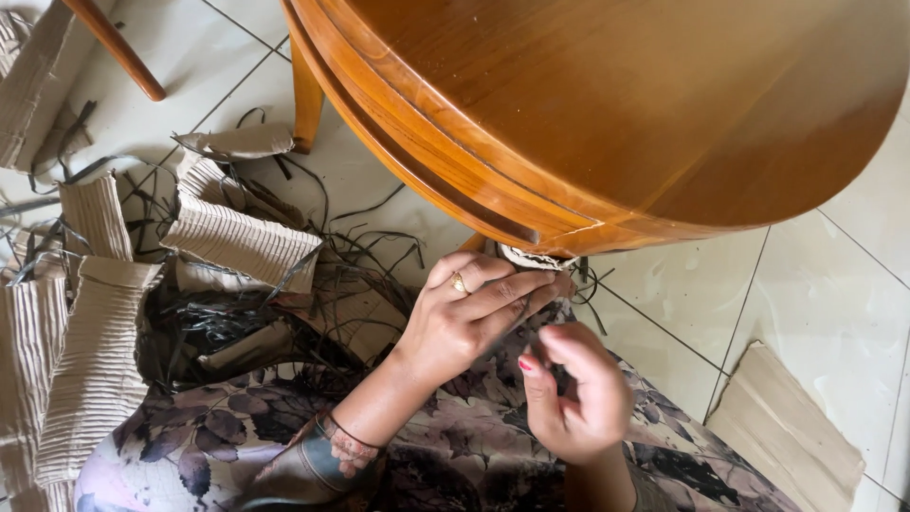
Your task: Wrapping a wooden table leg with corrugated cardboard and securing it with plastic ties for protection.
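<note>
**Unwrapping at the table leg, hands under the rim**

Left hand (469, 318): fingers extended and pressed flat against the wrapped table leg (531, 258), ring visible, palm bracing the cardboard collar just beneath the wooden tabletop (607, 104). Not clenched; resting on, not gripping round.

Right hand (578, 393): at 5 o'clock from the left, thumb and fingertips pinched together on what looks like a thin dark strap (586, 280). Strand itself mostly hidden behind the fingers; cannot tell how much is held.

Wrapped leg: directly at 12 o'clock from both hands, tucked under the table edge, only a pale band of wrapping showing.

Judgement on technique: best to keep the left hand steady on the collar while drawing the strand away from the leg along its length, not across the varnish; short pulls, slack cleared before each one.

Outward: floral fabric (284, 436) over the lap at 7 o'clock. Tangle of dark straps (237, 327) at 9 o'clock. Corrugated cardboard pieces (237, 242) further at 10 o'clock. Flat cardboard sheet (787, 436) at 4 o'clock on the tiled floor (834, 284). Second table leg (305, 100) at 11 o'clock.
</note>
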